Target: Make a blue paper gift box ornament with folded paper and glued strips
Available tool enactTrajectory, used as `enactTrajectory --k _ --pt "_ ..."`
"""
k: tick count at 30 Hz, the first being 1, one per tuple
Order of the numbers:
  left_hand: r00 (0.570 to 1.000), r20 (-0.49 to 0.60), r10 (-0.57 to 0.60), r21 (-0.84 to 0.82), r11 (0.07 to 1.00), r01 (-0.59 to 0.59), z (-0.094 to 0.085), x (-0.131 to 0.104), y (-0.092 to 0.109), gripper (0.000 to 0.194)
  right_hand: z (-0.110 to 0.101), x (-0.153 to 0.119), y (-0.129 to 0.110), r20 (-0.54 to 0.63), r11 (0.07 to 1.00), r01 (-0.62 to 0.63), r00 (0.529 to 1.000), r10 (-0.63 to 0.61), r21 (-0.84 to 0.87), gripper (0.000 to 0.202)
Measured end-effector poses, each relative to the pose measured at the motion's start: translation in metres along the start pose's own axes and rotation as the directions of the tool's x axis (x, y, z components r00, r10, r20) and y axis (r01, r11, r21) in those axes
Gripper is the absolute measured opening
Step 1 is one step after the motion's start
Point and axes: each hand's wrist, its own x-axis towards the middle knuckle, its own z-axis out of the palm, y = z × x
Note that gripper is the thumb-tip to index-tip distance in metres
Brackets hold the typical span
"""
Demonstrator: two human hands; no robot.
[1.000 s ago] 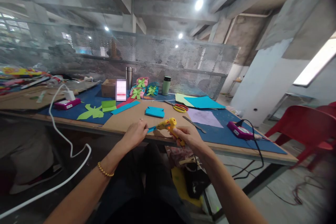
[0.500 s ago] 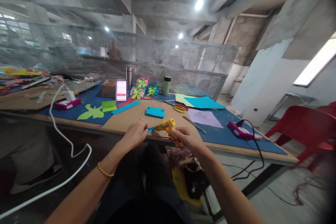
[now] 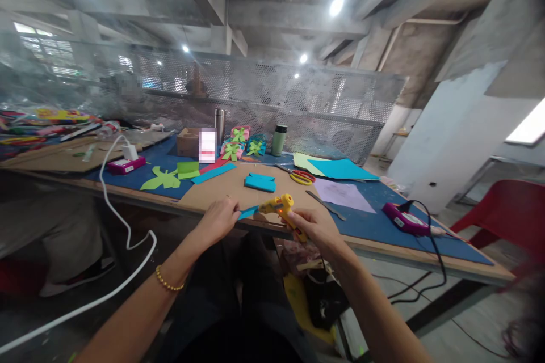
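My left hand (image 3: 218, 218) pinches one end of a narrow blue paper strip (image 3: 248, 212) at the table's front edge. In my right hand (image 3: 314, 226) is a yellow hot glue gun (image 3: 276, 204), its fingers wrapped round the handle and a small orange light glowing on the body. The gun's nozzle points left and meets the strip's right end; whether it touches I cannot tell. Just beyond, a folded blue paper piece (image 3: 260, 182) lies on the brown cardboard (image 3: 213, 190).
Scissors (image 3: 303, 177) and a metal knife-like tool (image 3: 326, 205) lie to the right, near a lilac sheet (image 3: 347, 195). Green paper cutouts (image 3: 164, 178) are at left. A green flask (image 3: 279, 140) stands behind. Purple power sockets (image 3: 404, 219) with a black cable sit at right.
The nozzle has shifted right along the blue strip, away from my left hand, so more of the strip shows between them. The whole view has turned slightly left.
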Motion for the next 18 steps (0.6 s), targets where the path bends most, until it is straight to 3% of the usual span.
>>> enactTrajectory --k 5,12,18 --pt "0.999 -0.044 0.027 -0.003 1.000 -0.027 0.002 0.009 0.003 0.014 0.007 0.000 -0.001 0.063 0.998 -0.012 0.998 0.009 0.060 0.056" --pt "1.000 -0.007 0.007 -0.015 1.000 -0.007 0.004 0.022 0.010 0.013 -0.005 0.001 0.008 -0.071 0.999 -0.008 0.997 0.010 0.036 0.057" --pt "0.998 0.020 0.055 -0.058 0.997 -0.054 -0.002 0.028 0.006 0.010 0.002 0.001 0.004 -0.043 0.999 -0.019 0.999 0.021 0.045 0.053"
